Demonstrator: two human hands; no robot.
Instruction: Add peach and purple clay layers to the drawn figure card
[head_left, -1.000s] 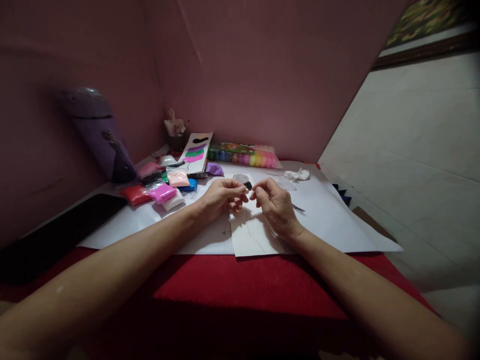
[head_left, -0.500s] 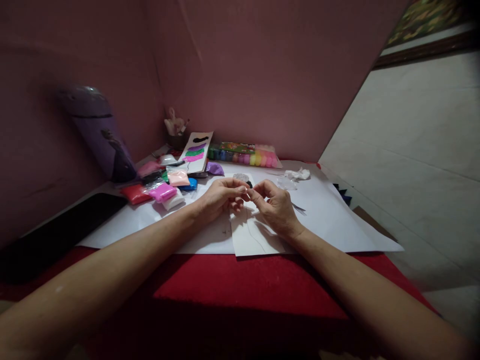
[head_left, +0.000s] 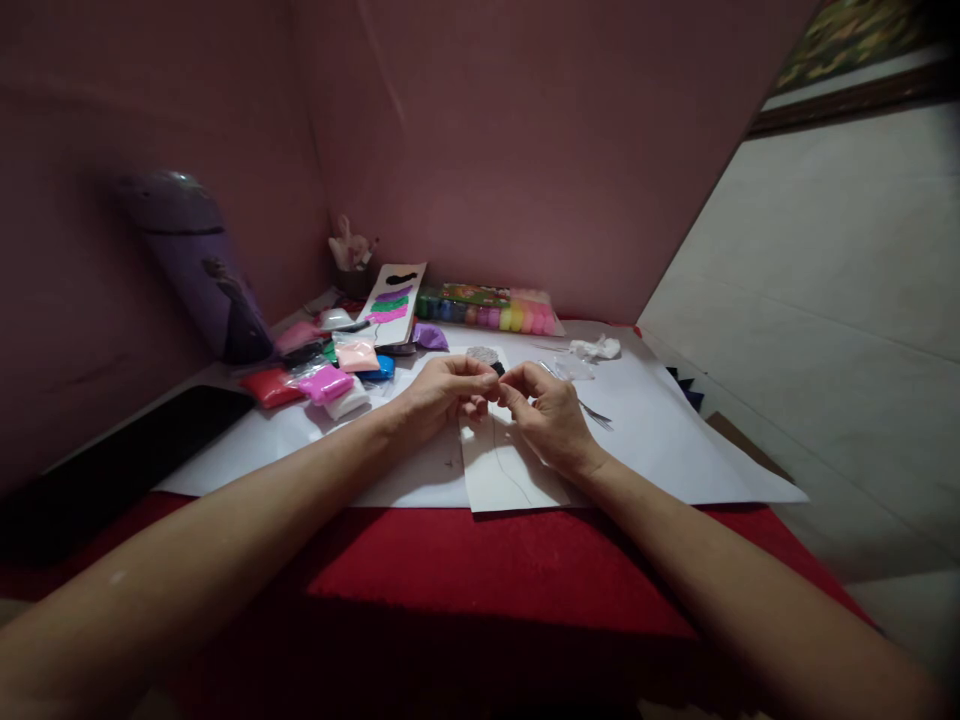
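Over a white card [head_left: 506, 475] with a thin drawn line, my two hands meet at the fingertips. My left hand [head_left: 448, 388] is closed in a pinch, its thumb pressed to the forefinger. Opposite it, my right hand [head_left: 546, 408] pinches too, its fingertips touching those of the left. Whatever lies between them is too small or hidden to make out. Just behind the fingertips, a grey textured patch [head_left: 482, 354] and a black patch [head_left: 498, 368] show at the card's far end, partly covered by the fingers.
Colourful clay packets, one bright pink [head_left: 325, 383], lie left of my hands. Behind them are a painted card [head_left: 391, 300] and a tray of coloured clay [head_left: 491, 312]. Thin metal tools [head_left: 596, 414] and crumpled white plastic [head_left: 596, 348] lie right. A purple container [head_left: 206, 270] stands far left.
The fingertips of both hands have drawn closer together, and my left hand's lower fingers have curled in slightly. Everything else stays where it was.
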